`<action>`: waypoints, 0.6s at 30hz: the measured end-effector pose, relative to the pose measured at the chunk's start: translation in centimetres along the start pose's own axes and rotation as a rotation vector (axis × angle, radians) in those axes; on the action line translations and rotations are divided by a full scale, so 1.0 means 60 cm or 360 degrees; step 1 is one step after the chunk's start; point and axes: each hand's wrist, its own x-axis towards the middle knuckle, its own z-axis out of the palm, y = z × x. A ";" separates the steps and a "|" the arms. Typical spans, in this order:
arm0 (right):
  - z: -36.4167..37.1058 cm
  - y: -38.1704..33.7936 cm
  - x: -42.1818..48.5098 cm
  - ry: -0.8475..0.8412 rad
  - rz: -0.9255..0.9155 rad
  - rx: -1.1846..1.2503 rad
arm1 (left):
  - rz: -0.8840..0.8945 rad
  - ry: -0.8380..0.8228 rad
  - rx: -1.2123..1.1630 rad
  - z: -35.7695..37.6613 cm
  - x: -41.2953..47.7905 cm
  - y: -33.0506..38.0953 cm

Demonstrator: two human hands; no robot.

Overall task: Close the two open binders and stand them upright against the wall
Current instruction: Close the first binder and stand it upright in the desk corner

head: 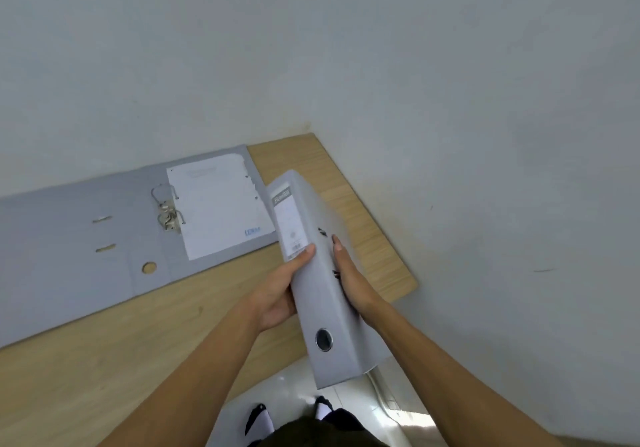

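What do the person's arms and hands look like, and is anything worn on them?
Both forearms are bare, with no sleeves in view. The left hand and right hand wear no gloves, rings, watch or bracelet that I can see. The fingers are bare too.

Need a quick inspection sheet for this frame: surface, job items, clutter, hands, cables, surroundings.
Surface: light wooden desk, its far edge and right side along the walls.
Job's things: closed grey lever-arch binder held between both hands, tilted, spine up, not yet standing at the wall; second grey binder lying open flat by the wall, white sheet beside its metal ring mechanism.
Clutter: nothing seen.
Grippers: left hand on the binder's left face, right hand flat on its right face.
Cables: nothing seen.
Surroundings: plain grey-white walls; pale glossy floor below the desk edge.
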 end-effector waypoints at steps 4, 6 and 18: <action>-0.025 -0.053 0.000 -0.0008 -0.0234 0.0209 | 0.0135 -0.0053 0.0262 0.041 0.012 0.039; -0.033 -0.081 0.004 0.0030 -0.0376 0.0212 | 0.0285 -0.0064 0.0354 0.053 0.016 0.061; -0.117 -0.189 0.061 0.0177 -0.0931 0.0007 | 0.1160 0.0216 0.1260 0.063 0.095 0.146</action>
